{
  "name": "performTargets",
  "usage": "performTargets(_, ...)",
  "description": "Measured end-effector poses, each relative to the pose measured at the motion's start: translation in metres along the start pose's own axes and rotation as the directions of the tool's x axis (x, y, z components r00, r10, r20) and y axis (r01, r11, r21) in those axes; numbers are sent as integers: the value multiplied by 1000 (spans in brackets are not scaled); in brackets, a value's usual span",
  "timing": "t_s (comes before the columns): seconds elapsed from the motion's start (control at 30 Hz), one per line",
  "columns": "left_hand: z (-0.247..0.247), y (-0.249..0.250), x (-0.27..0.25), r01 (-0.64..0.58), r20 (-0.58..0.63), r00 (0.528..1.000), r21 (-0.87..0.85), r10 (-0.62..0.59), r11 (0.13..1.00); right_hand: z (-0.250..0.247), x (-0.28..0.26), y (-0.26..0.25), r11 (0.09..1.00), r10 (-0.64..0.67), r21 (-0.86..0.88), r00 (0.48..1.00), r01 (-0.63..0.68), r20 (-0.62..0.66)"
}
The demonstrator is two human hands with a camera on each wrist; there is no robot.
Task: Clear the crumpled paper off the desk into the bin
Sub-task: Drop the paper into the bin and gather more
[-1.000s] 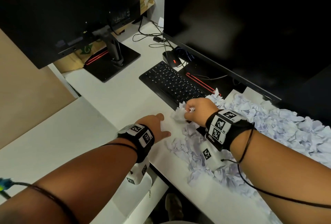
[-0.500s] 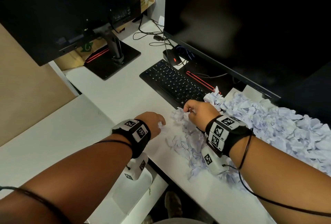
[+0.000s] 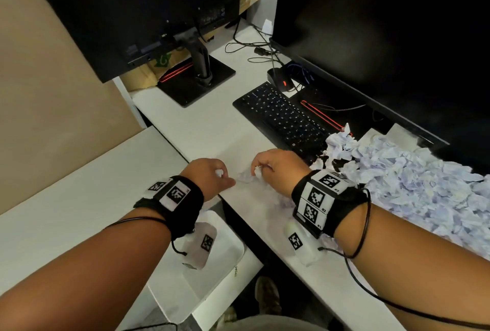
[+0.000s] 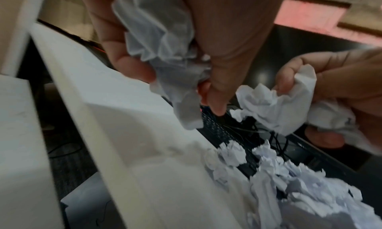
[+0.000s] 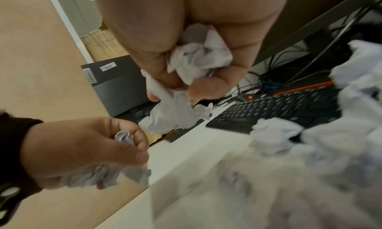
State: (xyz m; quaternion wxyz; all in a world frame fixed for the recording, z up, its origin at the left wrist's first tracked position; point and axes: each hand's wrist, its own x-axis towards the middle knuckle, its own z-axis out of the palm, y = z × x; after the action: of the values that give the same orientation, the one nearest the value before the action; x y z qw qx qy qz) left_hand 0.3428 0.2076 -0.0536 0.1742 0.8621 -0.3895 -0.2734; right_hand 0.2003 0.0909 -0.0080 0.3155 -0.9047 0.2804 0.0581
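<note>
A big heap of crumpled white paper [image 3: 413, 182] covers the right part of the white desk [image 3: 201, 129], reaching the keyboard. My left hand [image 3: 212, 175] hovers over the desk's front edge and grips a crumpled paper wad [image 4: 159, 41] in curled fingers. Just to its right, my right hand [image 3: 275, 166] grips another crumpled paper wad [image 5: 196, 59], with more paper hanging below its fingers. Both hands also show in the wrist views: the right hand [image 4: 330, 92] and the left hand [image 5: 86, 152]. A white bin [image 3: 212, 275] stands on the floor under the desk's edge, below my left wrist.
A black keyboard [image 3: 281, 116] lies behind my hands, with a mouse [image 3: 281, 80] and cables beyond it. Two dark monitors stand at the back, one on a stand [image 3: 198, 76] at the left. A lower white surface [image 3: 79, 198] adjoins the desk on the left.
Both hands have drawn back from the heap toward the desk's front edge, each now closed round crumpled paper. The left hand, earlier flat on the desk, has curled.
</note>
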Motion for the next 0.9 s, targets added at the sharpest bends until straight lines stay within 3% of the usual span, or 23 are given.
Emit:
performTargets(0.07, -3, -21, -18, 63, 8, 998, -78, -62, 995, 19, 0, -16, 997, -56, -46, 991, 62, 122)
performTargets(0.2, 11, -71, -56, 183, 28, 983, -183, -181, 966, 73, 3, -42, 979, -92, -135, 923, 152, 374)
performTargets(0.3, 36, -97, -73, 172, 96, 983, -188, -157, 967, 113, 9, -45, 973, -46, -178, 883, 145, 466)
performTargets(0.37, 50, -112, -82, 151, 83, 987, -137, -141, 979, 138, 13, -48, 979, -24, -169, 887, 114, 460)
performTargets(0.43, 61, -117, -85, 221, 44, 975, -292, -218, 930, 155, 16, -49, 980, -5, -176, 893, 94, 449)
performTargets(0.53, 69, -123, -91, 168, 86, 984, -146, -156, 975, 171, 17, -49, 973, 27, -218, 897, 78, 442)
performTargets(0.57, 73, -128, -91, 183, 158, 974, -106, -165, 977, 172, 16, -48, 974, 24, -213, 903, 75, 429)
performTargets(0.67, 80, -136, -91, 232, 229, 952, -115, -202, 966, 167, 11, -43, 988, -25, -133, 932, 78, 361)
performTargets(0.77, 81, -134, -91, 164, 240, 961, -81, -140, 983, 155, 10, -38, 991, -48, -105, 949, 85, 313)
performTargets(0.9, 72, -123, -80, 143, 121, 981, 67, -150, 987, 127, 7, -25, 993, -18, -112, 977, 42, 212)
